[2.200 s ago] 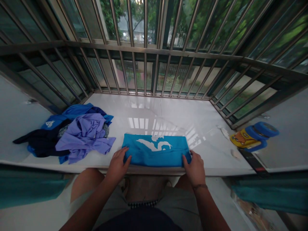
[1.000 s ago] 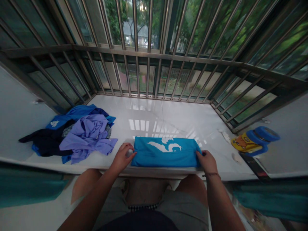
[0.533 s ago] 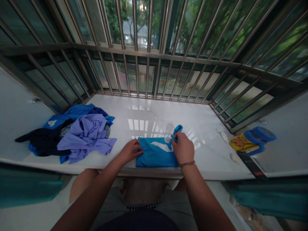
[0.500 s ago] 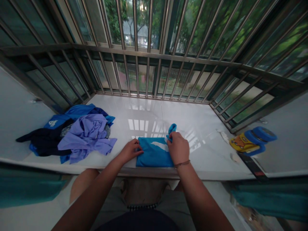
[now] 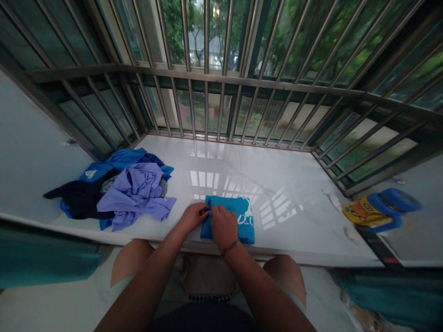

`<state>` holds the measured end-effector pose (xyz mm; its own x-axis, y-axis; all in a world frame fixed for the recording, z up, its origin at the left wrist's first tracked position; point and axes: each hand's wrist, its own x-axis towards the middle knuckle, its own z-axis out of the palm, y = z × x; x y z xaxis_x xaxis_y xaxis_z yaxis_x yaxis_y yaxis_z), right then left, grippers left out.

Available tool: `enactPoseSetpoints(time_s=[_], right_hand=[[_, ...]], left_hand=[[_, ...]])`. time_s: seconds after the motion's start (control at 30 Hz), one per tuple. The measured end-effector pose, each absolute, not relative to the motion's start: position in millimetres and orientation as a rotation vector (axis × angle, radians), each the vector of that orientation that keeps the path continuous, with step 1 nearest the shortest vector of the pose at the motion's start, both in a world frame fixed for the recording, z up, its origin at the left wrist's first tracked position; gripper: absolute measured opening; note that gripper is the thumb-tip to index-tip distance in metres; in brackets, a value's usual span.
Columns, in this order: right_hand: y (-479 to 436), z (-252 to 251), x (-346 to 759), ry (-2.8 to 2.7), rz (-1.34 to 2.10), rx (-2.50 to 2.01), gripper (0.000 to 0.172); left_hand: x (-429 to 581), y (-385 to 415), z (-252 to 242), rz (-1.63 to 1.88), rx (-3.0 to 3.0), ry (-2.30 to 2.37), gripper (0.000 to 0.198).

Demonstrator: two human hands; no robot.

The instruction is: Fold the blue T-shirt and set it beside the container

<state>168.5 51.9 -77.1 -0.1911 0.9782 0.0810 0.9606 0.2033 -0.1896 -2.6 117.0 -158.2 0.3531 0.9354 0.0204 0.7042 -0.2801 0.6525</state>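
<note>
A blue garment (image 5: 246, 234) with white lettering lies folded into a small rectangle at the front edge of the white sill. At its left edge, my left hand (image 5: 195, 216) pinches the cloth with thumb and fingers. My right hand (image 5: 224, 227) lies across the left half of the garment, its bent fingers close to those of my left hand and closed on the folded-over cloth. The right fingertips are partly hidden, and that hand covers some of the lettering.
On the left of the sill (image 5: 277, 170) is a heap of clothes with a purple garment (image 5: 141, 191) on top. A yellow and blue container (image 5: 375, 210) lies on the right, near a dark strip (image 5: 379, 249). Metal bars (image 5: 238, 78) close off the back.
My right hand has moved left, bringing the cloth's right part over toward my left hand. White lettering now shows on top. The view has shifted slightly, and my left hand stays at the left edge.
</note>
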Motion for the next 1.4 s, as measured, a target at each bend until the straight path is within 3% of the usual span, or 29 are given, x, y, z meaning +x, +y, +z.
enactPoseSetpoints(time_s=[0.1,0.3,0.57,0.87,0.97,1.1,1.27,1.4], right_hand=[[54.5,-75.0,175.0,-2.264,0.039,-1.780,0.012],[51.1,-100.6,166.3,-2.339,-0.064,-1.612,0.013],[40.8,-110.3,157.0,-2.441,0.046,-1.627,0.014],[-0.6,-126.4,150.3,-2.479,0.070,-1.490,0.017],[-11.0,-122.3,158.3,-2.418,0.155,-1.436,0.016],[-9.2,-107.4,169.3,-2.233,0.324,-1.624,0.014],[12.9,-99.5,159.9,-2.187,0.369,-1.873,0.032],[26.1,-102.3,148.4,-2.256,0.391,-1.955,0.022]], left_hand=[[-1.7,116.5,-159.9,0.564,2.052,1.442,0.024],[-1.4,114.2,-159.4,0.613,2.036,1.474,0.018],[-3.9,112.4,-157.6,0.797,1.902,1.520,0.036],[10.1,111.5,-139.3,0.867,1.628,1.713,0.028],[7.7,96.6,-133.2,0.829,1.584,1.833,0.034],[2.3,76.6,-128.4,0.649,1.599,1.874,0.042],[-1.1,78.4,-132.9,0.541,1.534,1.801,0.041],[-3.4,87.0,-145.6,0.573,1.339,1.711,0.049]])
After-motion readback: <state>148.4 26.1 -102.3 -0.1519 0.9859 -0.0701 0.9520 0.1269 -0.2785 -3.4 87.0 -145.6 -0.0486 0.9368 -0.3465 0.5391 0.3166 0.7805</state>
